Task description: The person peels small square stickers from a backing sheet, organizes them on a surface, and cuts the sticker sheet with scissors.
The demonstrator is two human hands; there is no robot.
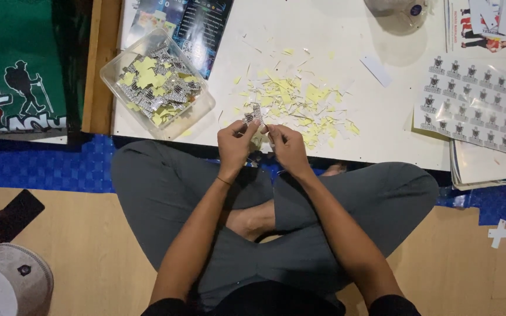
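You are sitting cross-legged on the floor, and your two hands are meeting at the near edge of the white board [335, 70]. Your left hand [234, 146] is pinching a small sticker [253, 114] between thumb and fingers; the fingers are closed on it and the sticker is standing out at 1 o'clock from the hand. Your right hand [288, 147] is just beside the left one, at 3 o'clock from it. Its fingertips are closed too and are touching a pale piece of backing paper [260, 130] between the two hands. Whether this piece is joined to the sticker, I cannot tell.

At 12 o'clock from your hands, a pile of yellow scraps [300, 99] is lying scattered on the board. At 10 o'clock from the hands, a clear tub [158, 85] is standing on the board, tilted to the board edge, and it is holding many cut stickers mixed with yellow pieces. At 2 o'clock, well apart from your hands, a sticker sheet [469, 105] with rows of small dark emblems is lying flat. A dark brochure [197, 26] is lying at 11 o'clock, partly under the tub.

On the floor at 8 o'clock, a grey cap [10, 281] and a black phone [13, 213] are lying near your left knee.
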